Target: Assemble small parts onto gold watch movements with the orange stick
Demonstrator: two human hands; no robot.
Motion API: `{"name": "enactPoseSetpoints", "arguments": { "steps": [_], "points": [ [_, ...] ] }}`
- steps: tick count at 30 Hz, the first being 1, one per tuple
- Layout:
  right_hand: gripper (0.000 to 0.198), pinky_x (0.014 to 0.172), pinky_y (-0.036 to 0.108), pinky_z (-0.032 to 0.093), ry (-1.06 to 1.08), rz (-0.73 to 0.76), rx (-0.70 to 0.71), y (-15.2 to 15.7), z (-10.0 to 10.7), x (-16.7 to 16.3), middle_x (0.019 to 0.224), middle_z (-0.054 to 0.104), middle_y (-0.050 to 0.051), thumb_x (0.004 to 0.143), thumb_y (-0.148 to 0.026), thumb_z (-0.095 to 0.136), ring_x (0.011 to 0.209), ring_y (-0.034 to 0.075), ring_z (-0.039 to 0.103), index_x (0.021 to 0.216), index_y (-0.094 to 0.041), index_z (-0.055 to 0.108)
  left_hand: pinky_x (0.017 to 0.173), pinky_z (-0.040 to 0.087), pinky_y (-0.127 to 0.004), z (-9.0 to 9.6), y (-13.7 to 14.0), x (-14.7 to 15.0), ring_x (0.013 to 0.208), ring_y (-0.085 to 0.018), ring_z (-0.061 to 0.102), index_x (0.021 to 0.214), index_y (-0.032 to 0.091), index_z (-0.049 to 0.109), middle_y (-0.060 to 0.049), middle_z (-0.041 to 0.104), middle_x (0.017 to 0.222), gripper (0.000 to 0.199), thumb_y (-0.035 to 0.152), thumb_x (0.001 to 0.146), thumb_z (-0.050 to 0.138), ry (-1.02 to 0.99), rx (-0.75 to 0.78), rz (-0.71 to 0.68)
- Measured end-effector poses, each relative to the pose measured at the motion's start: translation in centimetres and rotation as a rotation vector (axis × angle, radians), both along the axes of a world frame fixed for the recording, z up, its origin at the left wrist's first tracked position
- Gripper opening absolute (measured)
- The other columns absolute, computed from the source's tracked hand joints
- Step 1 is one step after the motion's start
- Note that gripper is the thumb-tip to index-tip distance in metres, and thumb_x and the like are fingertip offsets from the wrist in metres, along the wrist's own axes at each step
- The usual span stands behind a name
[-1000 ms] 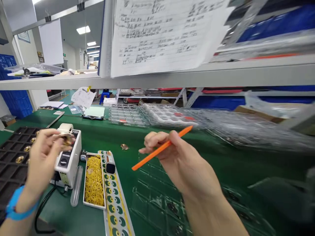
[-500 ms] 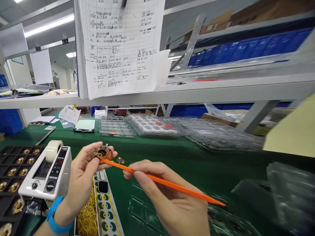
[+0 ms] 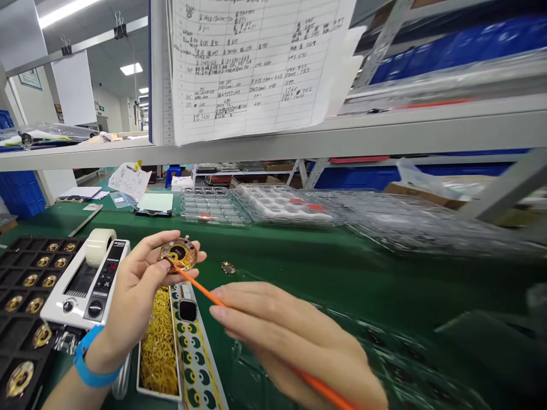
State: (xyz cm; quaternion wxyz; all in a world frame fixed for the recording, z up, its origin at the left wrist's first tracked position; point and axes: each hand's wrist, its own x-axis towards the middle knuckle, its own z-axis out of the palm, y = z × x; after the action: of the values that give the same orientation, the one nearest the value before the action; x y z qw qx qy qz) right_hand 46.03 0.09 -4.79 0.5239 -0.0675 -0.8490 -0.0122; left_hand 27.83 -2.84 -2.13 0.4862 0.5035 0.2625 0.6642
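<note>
My left hand, with a blue wristband, grips a round gold part by its edge. The part has a dark centre and a small knob at its top. A slim orange pointed stick is pinched in my right hand; its tip touches the lower left of the part, beside my left thumb. The stick's middle is hidden behind my right fingers. A smaller shiny oval piece lies on the green mat, just right of the gold part.
A white tape dispenser stands at left beside a black compartment tray of gold parts. Nearer me are a box of yellow rings and a sticker strip. Clear plastic trays line the back under a shelf edge.
The view has shifted, and the gold part now faces me more. My right hand has turned, its back now showing, with the orange stick's tip still at the part.
</note>
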Motion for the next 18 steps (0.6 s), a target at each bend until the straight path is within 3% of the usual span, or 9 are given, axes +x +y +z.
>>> {"name": "enactPoseSetpoints", "arguments": {
  "steps": [3,5,8,13,16,18],
  "points": [
    [0.03,0.084,0.032,0.058,-0.127,-0.124,0.19,-0.2,-0.2,0.2,0.097,0.073,0.011,0.101,-0.007,0.037,0.099,0.02,0.068,0.108,-0.011,0.066,0.082,0.063,-0.029,0.1,0.3,0.0,0.101,-0.022,0.074,0.109,0.019,0.067,-0.004,0.078,0.102,0.024,0.01,0.091,0.053,-0.005,-0.053,0.018],
    [0.03,0.085,0.033,0.059,-0.131,-0.157,0.226,-0.2,-0.2,0.1,0.097,0.073,0.011,0.102,-0.008,0.037,0.098,0.02,0.068,0.108,-0.01,0.066,0.08,0.063,-0.027,0.0,0.6,0.0,0.098,-0.022,0.075,0.108,0.017,0.066,-0.005,0.079,0.1,0.022,0.013,0.091,0.054,-0.012,-0.084,0.03],
    [0.02,0.078,0.031,0.061,-0.019,-0.159,0.149,-0.4,-0.1,0.0,0.09,0.074,0.007,0.096,-0.006,0.052,0.088,0.019,0.07,0.108,-0.014,0.065,0.078,0.062,-0.024,-0.3,0.8,0.1,0.095,-0.021,0.076,0.108,0.017,0.065,-0.005,0.079,0.097,0.02,0.015,0.09,0.057,-0.008,-0.113,0.02],
    [0.034,0.061,0.032,0.059,0.336,-0.185,-0.102,-0.7,-0.6,-0.9,0.085,0.073,0.003,0.088,-0.002,0.06,0.072,0.019,0.07,0.111,-0.026,0.067,0.083,0.062,-0.026,-0.8,0.5,1.1,0.103,-0.021,0.073,0.111,0.018,0.063,-0.006,0.078,0.105,0.023,0.016,0.089,0.059,0.016,-0.106,-0.04],
    [0.041,0.063,0.034,0.06,0.387,-0.196,-0.089,-0.6,-1.0,-1.5,0.087,0.074,0.004,0.086,0.002,0.06,0.076,0.021,0.071,0.114,-0.027,0.067,0.085,0.061,-0.028,-1.2,0.5,1.7,0.105,-0.022,0.072,0.114,0.018,0.061,-0.008,0.077,0.107,0.024,0.019,0.09,0.06,0.006,-0.083,-0.04],
    [0.037,0.066,0.034,0.061,0.328,-0.214,-0.004,-0.4,-1.0,-1.7,0.088,0.074,0.006,0.086,0.003,0.06,0.08,0.021,0.072,0.112,-0.022,0.068,0.086,0.061,-0.029,-1.5,0.6,1.9,0.104,-0.022,0.073,0.115,0.017,0.059,-0.008,0.077,0.107,0.025,0.021,0.09,0.06,-0.014,-0.079,-0.038]
  ]
}}
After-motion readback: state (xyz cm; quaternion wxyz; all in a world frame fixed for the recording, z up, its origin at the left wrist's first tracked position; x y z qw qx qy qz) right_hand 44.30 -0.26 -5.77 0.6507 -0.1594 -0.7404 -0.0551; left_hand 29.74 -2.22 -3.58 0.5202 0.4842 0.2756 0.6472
